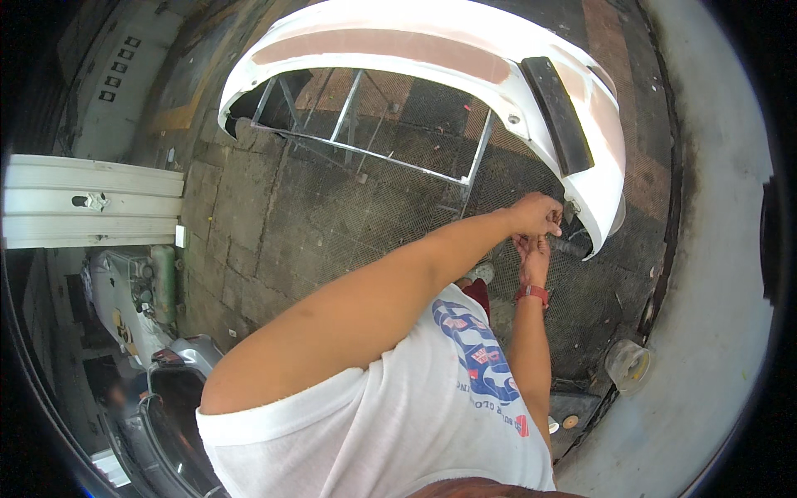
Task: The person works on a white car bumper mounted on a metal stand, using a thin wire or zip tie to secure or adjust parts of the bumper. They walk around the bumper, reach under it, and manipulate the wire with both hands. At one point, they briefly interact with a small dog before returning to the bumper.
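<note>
A large white car bumper point(432, 50) arches across the far part of the scene, resting on a thin metal stand point(365, 149) over a paved floor covered with dark mesh matting point(332, 224). The bumper carries broad pinkish-tan patches of filler along its top and right end, and a black strip near its right corner. Its right end curves down toward the near right, ending in a lower tip.

The person's white T-shirt point(398, 415) fills the near centre. Both bare forearms reach from there toward that lower right tip of the bumper. The left hand point(535, 216) crosses over from the left and lies just beside the bumper's inner edge, fingers curled together as if pinching something small. The right hand point(531, 253), with a red band at the wrist, rises just below it, fingertips bunched and meeting those of the left. The bumper's tip lies immediately right of both sets of fingers.

Whatever is held between the fingers is too small and too hidden to make out, and I cannot tell whether the fingers actually touch the bumper. A clear plastic cup point(627, 365) stands on the ground to the near right. At the left edge are white ribbed panels point(91, 203) and part of a scooter point(166, 390), cut off by the frame.
</note>
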### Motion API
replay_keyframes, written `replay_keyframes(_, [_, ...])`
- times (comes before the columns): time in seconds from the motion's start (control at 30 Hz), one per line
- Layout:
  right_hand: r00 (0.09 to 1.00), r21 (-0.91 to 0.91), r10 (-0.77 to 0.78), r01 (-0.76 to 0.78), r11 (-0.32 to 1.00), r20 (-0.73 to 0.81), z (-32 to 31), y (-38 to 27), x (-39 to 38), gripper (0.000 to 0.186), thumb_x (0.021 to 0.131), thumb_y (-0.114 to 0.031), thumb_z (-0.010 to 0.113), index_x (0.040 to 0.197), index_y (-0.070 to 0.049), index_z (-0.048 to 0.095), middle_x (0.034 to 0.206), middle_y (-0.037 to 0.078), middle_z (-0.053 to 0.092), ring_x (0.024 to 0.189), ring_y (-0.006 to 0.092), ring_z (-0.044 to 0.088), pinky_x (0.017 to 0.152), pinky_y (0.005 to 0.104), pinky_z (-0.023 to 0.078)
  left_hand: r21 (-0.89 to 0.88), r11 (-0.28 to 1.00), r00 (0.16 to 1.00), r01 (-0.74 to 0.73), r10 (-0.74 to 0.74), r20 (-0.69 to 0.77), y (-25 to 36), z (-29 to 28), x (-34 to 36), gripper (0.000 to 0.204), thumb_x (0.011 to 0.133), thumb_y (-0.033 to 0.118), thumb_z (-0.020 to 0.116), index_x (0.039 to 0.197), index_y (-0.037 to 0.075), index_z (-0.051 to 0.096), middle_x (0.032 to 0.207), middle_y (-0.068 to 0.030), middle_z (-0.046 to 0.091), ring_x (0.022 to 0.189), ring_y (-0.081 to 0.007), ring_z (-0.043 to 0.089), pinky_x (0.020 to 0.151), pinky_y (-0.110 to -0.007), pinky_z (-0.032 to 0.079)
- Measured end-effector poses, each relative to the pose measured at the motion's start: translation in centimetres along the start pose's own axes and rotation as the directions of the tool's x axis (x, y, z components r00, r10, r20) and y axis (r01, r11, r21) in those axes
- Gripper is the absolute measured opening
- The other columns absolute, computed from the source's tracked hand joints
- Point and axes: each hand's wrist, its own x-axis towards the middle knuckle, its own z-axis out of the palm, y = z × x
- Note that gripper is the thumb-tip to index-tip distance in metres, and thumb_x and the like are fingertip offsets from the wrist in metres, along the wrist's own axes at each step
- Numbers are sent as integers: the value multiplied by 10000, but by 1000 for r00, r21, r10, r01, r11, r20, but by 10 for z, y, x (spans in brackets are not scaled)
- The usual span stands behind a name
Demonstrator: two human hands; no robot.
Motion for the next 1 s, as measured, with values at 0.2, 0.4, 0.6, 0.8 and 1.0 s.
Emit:
replay_keyframes(0.2, [975,88,-126,144,986,-183,19,19,-6,206,1106,-186,556,1260,-60,610,1037,-21,629,853,81,545,782,268,471,295,954,986,-47,91,-136,-13,23,8,222,867,234,782,944,41,705,947,-152,738,942,-380,700,873,-499,547])
replay_keyframes(0.4, [971,117,-163,185,976,-177,33,8,-4,144,1103,-178,552,1166,-67,619,951,-36,579,803,73,477,736,254,398,318,938,967,-137,197,-164,-37,29,16,306,914,264,714,1137,54,715,1139,-170,721,1125,-396,658,1010,-475,520])
replay_keyframes(0.6, [986,112,-136,147,983,-97,14,11,-7,223,1112,-252,543,986,-82,611,891,-37,529,790,89,438,738,262,358,-167,974,919,154,-79,387,-41,-9,18,338,1023,341,603,1211,81,710,1249,-189,706,1205,-385,641,1032,-467,494])
replay_keyframes(0.8, [987,104,-129,139,985,-97,-3,11,-6,255,1100,-273,563,938,-84,620,860,-35,519,795,88,442,752,273,366,170,983,939,-75,12,343,-37,-15,12,417,1051,455,535,1185,99,705,1194,-174,731,1149,-386,666,990,-479,507])
replay_keyframes(1.0, [985,-21,-146,144,989,-96,-1,10,-3,305,1104,-316,548,1013,-46,657,927,-9,589,892,106,533,844,284,429,583,802,971,-132,-14,239,-5,-27,3,365,1038,412,560,1013,98,746,963,-139,766,960,-408,717,945,-525,512])
